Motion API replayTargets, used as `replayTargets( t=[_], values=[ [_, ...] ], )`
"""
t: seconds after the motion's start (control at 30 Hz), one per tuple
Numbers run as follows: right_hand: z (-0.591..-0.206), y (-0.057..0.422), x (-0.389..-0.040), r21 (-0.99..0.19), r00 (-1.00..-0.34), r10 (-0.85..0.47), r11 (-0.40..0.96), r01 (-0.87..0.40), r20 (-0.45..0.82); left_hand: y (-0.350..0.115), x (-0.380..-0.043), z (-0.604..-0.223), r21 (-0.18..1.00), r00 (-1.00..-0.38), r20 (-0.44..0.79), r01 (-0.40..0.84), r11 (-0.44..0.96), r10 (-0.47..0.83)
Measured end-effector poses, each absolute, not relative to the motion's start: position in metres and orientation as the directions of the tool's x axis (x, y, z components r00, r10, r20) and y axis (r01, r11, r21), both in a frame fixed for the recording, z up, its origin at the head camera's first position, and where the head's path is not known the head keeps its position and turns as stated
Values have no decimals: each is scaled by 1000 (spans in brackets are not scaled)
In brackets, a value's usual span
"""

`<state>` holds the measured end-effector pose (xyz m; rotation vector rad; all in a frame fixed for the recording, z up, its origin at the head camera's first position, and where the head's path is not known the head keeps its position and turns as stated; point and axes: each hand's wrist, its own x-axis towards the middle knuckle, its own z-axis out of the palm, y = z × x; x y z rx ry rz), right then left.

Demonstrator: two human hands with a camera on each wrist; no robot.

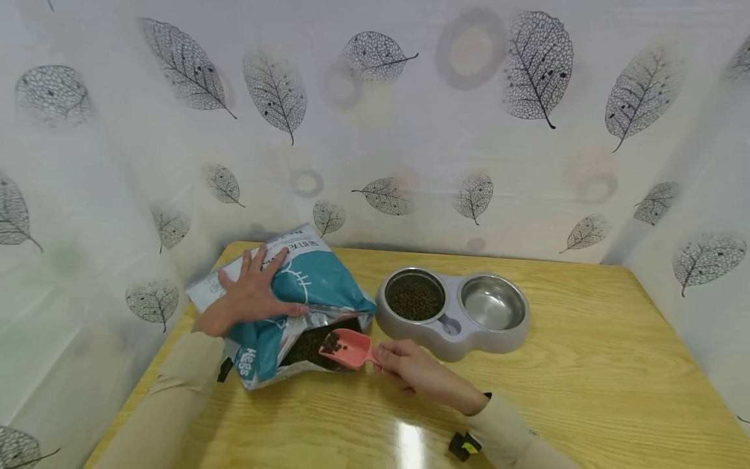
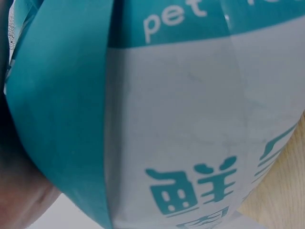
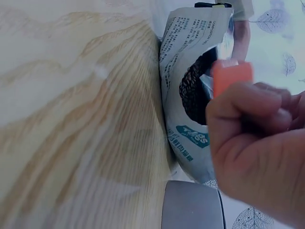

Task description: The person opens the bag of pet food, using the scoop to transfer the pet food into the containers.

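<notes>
A teal and white pet food bag (image 1: pixel 316 277) lies on its side, its mouth toward the right front and brown kibble (image 1: pixel 306 348) showing inside. My left hand (image 1: pixel 254 290) rests on top of the bag with fingers spread. In the left wrist view the bag's printed side (image 2: pixel 176 109) fills most of the picture. My right hand (image 1: pixel 418 371) grips the handle of a pink scoop (image 1: pixel 353 350), which holds some kibble at the bag's mouth. From the right wrist, the hand (image 3: pixel 259 129) is seen curled round the handle, with the scoop (image 3: pixel 232 76) partly hidden.
A grey double pet bowl (image 1: pixel 451 345) stands right of the bag. Its left steel bowl (image 1: pixel 413 270) holds kibble; the right steel bowl (image 1: pixel 493 309) shows a bare bottom. The wooden table (image 1: pixel 597 365) meets a leaf-patterned curtain (image 1: pixel 433 143) at the back.
</notes>
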<state>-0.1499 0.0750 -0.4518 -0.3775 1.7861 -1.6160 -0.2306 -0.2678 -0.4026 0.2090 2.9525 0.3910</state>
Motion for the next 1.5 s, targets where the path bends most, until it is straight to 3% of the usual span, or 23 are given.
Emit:
replayTargets(
  t=[0.33, 0.6, 0.93, 1.2, 1.33, 1.5],
  values=[
    [-449, 80, -149, -978, -690, -723, -122, 166, -27, -270, -231, -405, 265, -979, -129, 119, 957, 158],
    [-446, 91, -154, -986, -726, -687, -127, 107, 10, -269, -231, -406, 263, -979, -131, 117, 958, 156],
    [-436, 116, -170, -997, -858, -512, -35, 62, -36, -269, -231, -403, 260, -979, -131, 121, 958, 159],
    [-429, 130, -181, -974, -953, -270, 211, 83, -140, -268, -231, -403, 259, -978, -136, 121, 958, 160],
    [-430, 135, -184, -930, -982, -170, 367, 20, -88, -268, -231, -402, 258, -979, -130, 122, 958, 159],
    [-437, 138, -187, -815, -988, -133, 563, -141, 79, -268, -231, -403, 264, -978, -134, 120, 957, 159]
  ],
)
